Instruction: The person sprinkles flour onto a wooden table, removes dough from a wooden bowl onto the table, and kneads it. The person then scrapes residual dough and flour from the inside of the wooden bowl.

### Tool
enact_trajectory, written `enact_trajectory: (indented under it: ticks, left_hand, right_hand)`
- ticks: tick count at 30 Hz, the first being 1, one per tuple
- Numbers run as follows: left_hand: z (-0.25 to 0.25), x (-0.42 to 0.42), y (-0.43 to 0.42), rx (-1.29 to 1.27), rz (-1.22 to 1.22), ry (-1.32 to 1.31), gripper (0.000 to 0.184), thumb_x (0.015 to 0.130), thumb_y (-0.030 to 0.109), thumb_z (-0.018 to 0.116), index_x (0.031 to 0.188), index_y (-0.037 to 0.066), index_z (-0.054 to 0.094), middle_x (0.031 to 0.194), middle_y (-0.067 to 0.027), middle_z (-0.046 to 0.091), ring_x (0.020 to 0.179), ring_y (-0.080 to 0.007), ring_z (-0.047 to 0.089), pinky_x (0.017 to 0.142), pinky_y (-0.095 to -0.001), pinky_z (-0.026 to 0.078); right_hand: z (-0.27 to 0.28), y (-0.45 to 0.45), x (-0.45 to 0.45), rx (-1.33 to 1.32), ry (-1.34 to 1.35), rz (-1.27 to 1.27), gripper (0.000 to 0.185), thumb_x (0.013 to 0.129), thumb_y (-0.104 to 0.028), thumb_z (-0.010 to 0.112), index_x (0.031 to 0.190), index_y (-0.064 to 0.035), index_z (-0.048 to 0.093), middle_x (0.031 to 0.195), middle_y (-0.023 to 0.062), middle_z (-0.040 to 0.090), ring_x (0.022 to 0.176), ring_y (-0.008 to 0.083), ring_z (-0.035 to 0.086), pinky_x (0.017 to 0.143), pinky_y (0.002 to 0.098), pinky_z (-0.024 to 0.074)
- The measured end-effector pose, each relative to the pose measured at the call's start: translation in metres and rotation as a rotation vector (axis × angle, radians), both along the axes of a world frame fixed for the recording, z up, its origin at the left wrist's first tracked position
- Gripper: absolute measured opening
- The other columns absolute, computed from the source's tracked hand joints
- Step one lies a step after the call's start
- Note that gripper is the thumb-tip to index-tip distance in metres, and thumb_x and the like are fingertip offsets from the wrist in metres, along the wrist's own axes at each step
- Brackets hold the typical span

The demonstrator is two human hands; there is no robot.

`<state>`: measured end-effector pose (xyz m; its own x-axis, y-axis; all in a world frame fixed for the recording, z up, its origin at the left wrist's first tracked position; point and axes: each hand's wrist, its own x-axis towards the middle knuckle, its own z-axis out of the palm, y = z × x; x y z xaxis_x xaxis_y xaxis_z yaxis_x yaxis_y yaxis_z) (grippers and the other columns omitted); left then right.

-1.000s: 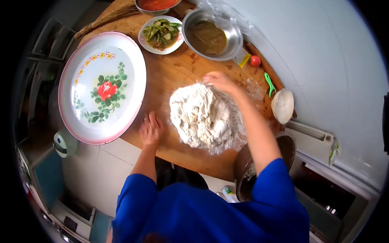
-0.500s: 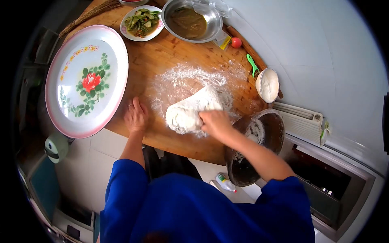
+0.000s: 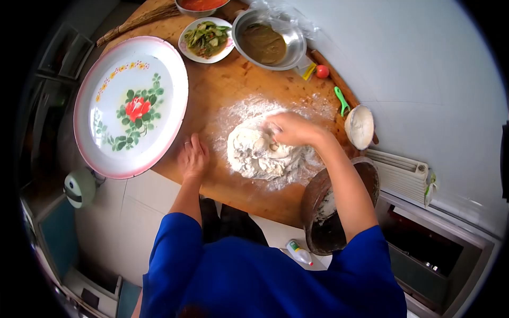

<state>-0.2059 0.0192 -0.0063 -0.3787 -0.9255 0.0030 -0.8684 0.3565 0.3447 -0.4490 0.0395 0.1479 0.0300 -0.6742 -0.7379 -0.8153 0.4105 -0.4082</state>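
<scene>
A lumpy mass of dough [image 3: 257, 151] lies on the floured wooden table [image 3: 212, 87], its upper side rough and uneven. My right hand [image 3: 290, 129] is at the dough's far right edge, its fingers curled into it, with the fingertips partly hidden. To the left of the dough, my left hand [image 3: 193, 158] rests on the tabletop near the front edge, fingers stretched out, a ring on one of them. It holds nothing and does not touch the dough. Loose flour [image 3: 254, 105] is spread around the dough.
A large flowered enamel tray [image 3: 132, 164] covers the left side. Behind stand a plate of green vegetables [image 3: 207, 40], a metal bowl of brown paste [image 3: 265, 45] and a bowl of red food [image 3: 201, 5]. At right are a green peeler [image 3: 341, 99], a flour bowl [image 3: 359, 127] and a dark basin [image 3: 313, 204].
My right hand has moved from the dough's near right edge to its far edge. The dough now shows a rougher, lumpier side. My left hand stays on the table; the whole view has shifted slightly.
</scene>
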Motion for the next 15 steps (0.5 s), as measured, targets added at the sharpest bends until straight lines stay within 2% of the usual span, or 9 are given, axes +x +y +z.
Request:
enact_trajectory:
  ticks: [1,3,4,6,7,9,12,13,15]
  left_hand:
    - [-0.001,0.001,-0.001,0.000,0.006,-0.011,0.024,0.079,0.015,0.051,0.102,0.007,0.048,0.093,-0.0180,0.055,0.082,-0.0342,0.054,0.065,-0.0415,0.047]
    - [-0.003,0.000,0.000,-0.028,-0.007,0.012,0.024,0.080,0.015,0.051,0.102,0.007,0.048,0.092,-0.0175,0.055,0.081,-0.0342,0.055,0.064,-0.0418,0.047]
    - [-0.005,0.000,-0.001,-0.029,0.003,0.006,0.024,0.080,0.015,0.051,0.102,0.007,0.048,0.092,-0.0175,0.055,0.081,-0.0342,0.055,0.064,-0.0418,0.047]
    - [-0.008,0.002,-0.001,-0.195,-0.030,0.027,0.018,0.078,0.013,0.052,0.095,0.009,0.048,0.078,-0.0127,0.052,0.073,-0.0304,0.054,0.054,-0.0397,0.048]
    - [-0.009,0.001,-0.001,-0.186,-0.044,0.036,0.018,0.078,0.013,0.052,0.095,0.009,0.048,0.078,-0.0127,0.052,0.073,-0.0304,0.054,0.054,-0.0397,0.048]
    - [-0.007,0.001,0.000,-0.096,-0.019,0.030,0.021,0.080,0.014,0.050,0.101,0.008,0.047,0.091,-0.0161,0.055,0.080,-0.0329,0.055,0.064,-0.0413,0.048]
    - [-0.010,0.001,-0.001,-0.152,-0.031,0.055,0.020,0.079,0.013,0.050,0.099,0.008,0.048,0.088,-0.0152,0.055,0.077,-0.0319,0.055,0.060,-0.0405,0.048]
    - [-0.012,0.001,-0.001,-0.184,-0.031,0.066,0.020,0.079,0.014,0.051,0.098,0.008,0.048,0.085,-0.0147,0.054,0.075,-0.0316,0.055,0.057,-0.0404,0.048]
    - [-0.012,0.000,-0.001,-0.196,-0.048,0.052,0.020,0.079,0.013,0.050,0.099,0.008,0.048,0.087,-0.0145,0.055,0.077,-0.0315,0.055,0.058,-0.0407,0.048]
  right_hand:
    - [0.006,-0.021,0.014,0.012,0.035,-0.016,0.019,0.076,-0.007,0.052,0.091,-0.0077,0.062,0.093,0.0123,0.062,0.085,0.0244,0.059,0.073,0.0332,0.0461]
    - [-0.054,-0.046,0.039,-0.310,0.135,0.150,0.019,0.078,-0.015,0.049,0.088,-0.0091,0.064,0.095,0.0092,0.062,0.088,0.0255,0.056,0.076,0.0371,0.0439]
    - [-0.073,-0.048,0.060,-0.201,0.205,0.231,0.017,0.077,-0.018,0.050,0.084,-0.0096,0.063,0.093,0.0079,0.062,0.090,0.0258,0.054,0.078,0.0379,0.0430]
    - [-0.078,-0.025,0.075,-0.077,0.277,0.288,0.017,0.075,-0.021,0.051,0.080,-0.0102,0.063,0.090,0.0065,0.061,0.091,0.0261,0.052,0.080,0.0388,0.0420]
    - [-0.069,-0.005,0.071,-0.162,0.220,0.244,0.014,0.072,-0.020,0.053,0.078,-0.0099,0.062,0.088,0.0060,0.060,0.091,0.0254,0.051,0.080,0.0390,0.0417]
    - [-0.036,0.036,0.055,-0.272,0.179,0.169,0.011,0.067,-0.017,0.058,0.075,-0.0096,0.058,0.085,0.0056,0.057,0.092,0.0245,0.050,0.080,0.0395,0.0411]
    - [-0.006,0.102,0.038,-0.473,0.322,0.081,0.016,0.063,-0.009,0.061,0.076,-0.0084,0.054,0.085,0.0076,0.056,0.090,0.0244,0.052,0.075,0.0392,0.0430]
    - [-0.008,0.110,0.036,-0.475,0.331,0.074,0.016,0.063,-0.009,0.061,0.076,-0.0084,0.054,0.085,0.0076,0.056,0.090,0.0244,0.052,0.075,0.0392,0.0430]
    - [-0.016,0.122,0.033,-0.267,0.459,-0.249,0.022,0.065,-0.009,0.064,0.084,-0.0042,0.056,0.093,0.0124,0.057,0.088,0.0282,0.057,0.071,0.0416,0.0458]
